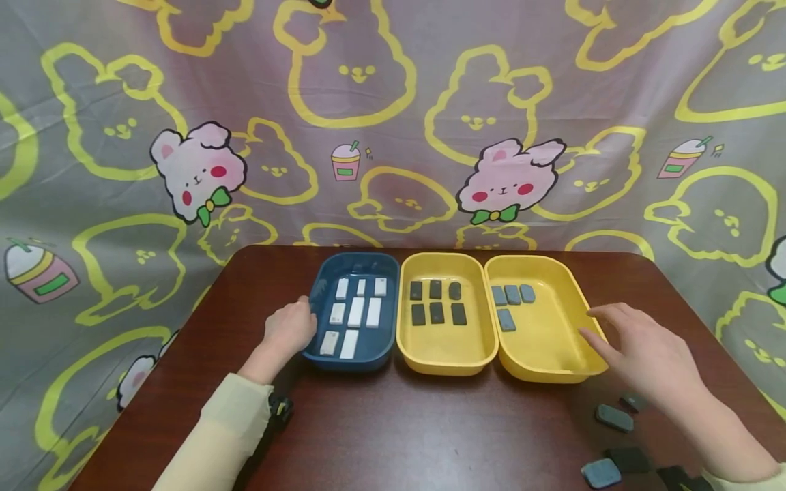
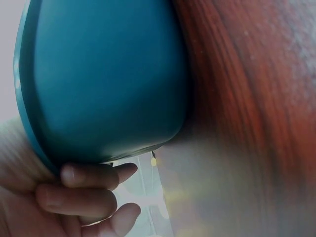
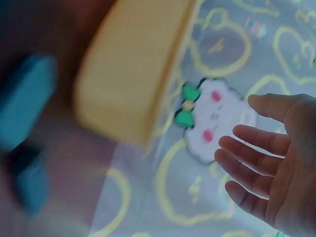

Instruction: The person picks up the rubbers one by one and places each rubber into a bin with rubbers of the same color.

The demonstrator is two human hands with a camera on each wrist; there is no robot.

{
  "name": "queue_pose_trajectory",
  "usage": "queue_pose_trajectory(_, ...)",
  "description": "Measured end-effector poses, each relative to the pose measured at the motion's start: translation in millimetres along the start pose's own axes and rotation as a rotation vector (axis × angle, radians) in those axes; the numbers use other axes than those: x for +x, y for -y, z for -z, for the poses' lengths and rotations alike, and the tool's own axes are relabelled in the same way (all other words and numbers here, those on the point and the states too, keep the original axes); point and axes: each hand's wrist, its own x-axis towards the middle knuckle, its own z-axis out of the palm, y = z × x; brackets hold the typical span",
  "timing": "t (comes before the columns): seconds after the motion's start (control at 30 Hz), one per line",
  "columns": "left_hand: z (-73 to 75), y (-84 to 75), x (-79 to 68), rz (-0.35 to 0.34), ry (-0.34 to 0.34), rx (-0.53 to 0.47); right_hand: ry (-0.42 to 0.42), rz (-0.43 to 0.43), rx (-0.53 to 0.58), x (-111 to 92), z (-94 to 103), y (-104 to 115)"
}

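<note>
At the left side of the blue tray (image 1: 356, 365), my left hand (image 1: 291, 328) grips the rim, its curled fingers (image 2: 84, 200) against the outer wall. Several white blocks (image 1: 355, 311) lie in rows inside that tray. My right hand (image 1: 653, 351) hovers at the right rim of the right yellow tray (image 1: 546, 374), fingers spread and slightly bent, nothing in them. The right wrist view shows its bare palm (image 3: 296, 173). Several blue-grey blocks (image 1: 512, 294) lie in the far left part of this tray.
Between the two sits another yellow tray (image 1: 448, 367) with several black blocks (image 1: 437, 313). Loose on the table near my right forearm are a grey-green block (image 1: 614, 417), a small dark one (image 1: 632, 402), a black one (image 1: 628, 459) and a blue-grey one (image 1: 602, 472). A patterned curtain (image 1: 393, 136) hangs behind.
</note>
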Motion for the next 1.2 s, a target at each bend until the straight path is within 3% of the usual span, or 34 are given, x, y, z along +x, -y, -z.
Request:
queue_pose_trajectory(0.23,2.3,-0.9,2.4,0.008,0.001,-0.003,0.132,-0.178,-0.034,-35,-5.6,-38)
queue_pose_trajectory(0.57,2.9,-0.5,2.0,0.011,0.004,-0.002,0.387,-0.184,-0.005,-63,-39.0,-55)
queue_pose_trajectory(0.77,3.5,-0.7,-0.2,0.009,-0.001,0.0,0.445,-0.185,0.001,-65,-51.2,-56)
queue_pose_trajectory(1.2,-1.8,-0.8,-0.1,0.014,-0.013,0.013,0.476,-0.272,-0.093,-62,-51.5,-75)
